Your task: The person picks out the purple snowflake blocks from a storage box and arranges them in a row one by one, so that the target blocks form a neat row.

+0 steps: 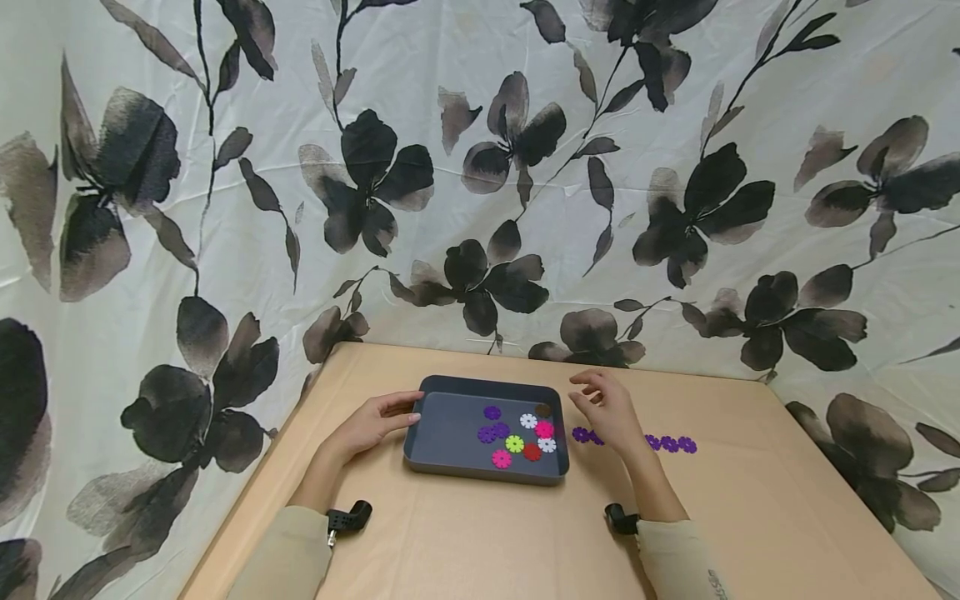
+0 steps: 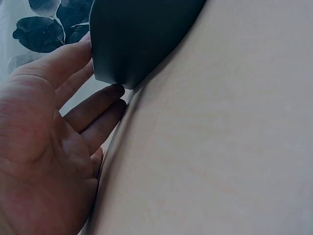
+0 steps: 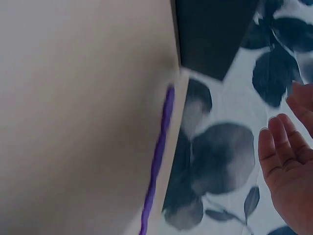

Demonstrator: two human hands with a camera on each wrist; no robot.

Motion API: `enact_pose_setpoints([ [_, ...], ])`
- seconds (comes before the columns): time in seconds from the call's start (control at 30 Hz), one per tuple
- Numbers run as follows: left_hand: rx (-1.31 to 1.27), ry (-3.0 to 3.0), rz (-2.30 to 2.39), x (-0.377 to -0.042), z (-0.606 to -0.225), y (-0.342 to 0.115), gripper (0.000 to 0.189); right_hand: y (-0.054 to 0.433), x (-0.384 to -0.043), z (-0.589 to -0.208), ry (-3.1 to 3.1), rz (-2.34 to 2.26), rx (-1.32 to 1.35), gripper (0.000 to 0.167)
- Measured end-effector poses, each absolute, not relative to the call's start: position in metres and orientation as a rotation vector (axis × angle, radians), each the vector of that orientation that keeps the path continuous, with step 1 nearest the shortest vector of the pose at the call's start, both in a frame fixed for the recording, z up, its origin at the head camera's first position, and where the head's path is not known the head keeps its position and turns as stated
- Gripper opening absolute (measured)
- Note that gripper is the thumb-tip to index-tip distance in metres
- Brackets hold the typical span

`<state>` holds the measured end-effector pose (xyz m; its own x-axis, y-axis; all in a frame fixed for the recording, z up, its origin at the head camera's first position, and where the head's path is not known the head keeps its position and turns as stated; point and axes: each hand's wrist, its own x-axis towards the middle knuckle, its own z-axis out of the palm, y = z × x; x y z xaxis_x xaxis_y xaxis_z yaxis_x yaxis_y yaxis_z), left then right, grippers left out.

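My left hand [image 1: 375, 422] is at the left edge of a dark grey tray [image 1: 442, 433]. In the left wrist view its fairly straight fingers [image 2: 98, 105] touch the tray's side [image 2: 132, 39]. Several small notched plastic discs lie in the tray, among them a green disc [image 1: 514, 443], a red disc [image 1: 532, 452] and a purple disc [image 1: 492, 412]. My right hand [image 1: 613, 410] hovers just right of the tray, fingers loosely bent, with nothing visible in them. Beneath it, a row of purple discs [image 1: 671, 444] lies on the table, partly hidden by the wrist.
The tan table [image 1: 465, 542] reaches back to a white curtain [image 1: 585, 225] with dark printed flowers. Pink, white and brown discs cluster near the tray's right wall. In the right wrist view the purple row [image 3: 159, 152] appears edge-on beside the tray's corner [image 3: 210, 44].
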<state>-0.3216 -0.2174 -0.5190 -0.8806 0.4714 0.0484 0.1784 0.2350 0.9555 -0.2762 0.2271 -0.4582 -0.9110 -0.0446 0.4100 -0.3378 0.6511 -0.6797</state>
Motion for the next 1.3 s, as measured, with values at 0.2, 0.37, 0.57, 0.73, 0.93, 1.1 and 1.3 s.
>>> enact_pose_setpoints([
  [0.2, 0.610, 2.270, 1.692, -0.321, -0.519, -0.217, 0.061, 0.199, -0.283, -0.462, -2.509, 1.183, 0.385, 0.023],
  [0.37, 0.585, 2.275, 1.682, -0.321, -0.520, -0.216, 0.062, 0.177, -0.286, -0.463, -2.547, 1.223, 0.388, 0.023],
  [0.57, 0.610, 2.273, 1.684, -0.321, -0.520, -0.216, 0.064, 0.155, -0.288, -0.466, -2.622, 1.238, 0.421, 0.023],
  [0.73, 0.595, 2.273, 1.685, -0.321, -0.519, -0.217, 0.064, 0.140, -0.288, -0.471, -2.663, 1.208, 0.518, 0.025],
  [0.93, 0.573, 2.263, 1.691, -0.319, -0.517, -0.216, 0.063, 0.127, -0.290, -0.480, -2.790, 1.151, 0.711, 0.024],
  [1.1, 0.578, 2.261, 1.697, -0.319, -0.517, -0.216, 0.062, 0.118, -0.291, -0.485, -2.854, 1.095, 0.814, 0.022],
  [1.3, 0.595, 2.254, 1.704, -0.320, -0.517, -0.215, 0.063, 0.112, -0.294, -0.487, -2.907, 0.983, 0.856, 0.020],
])
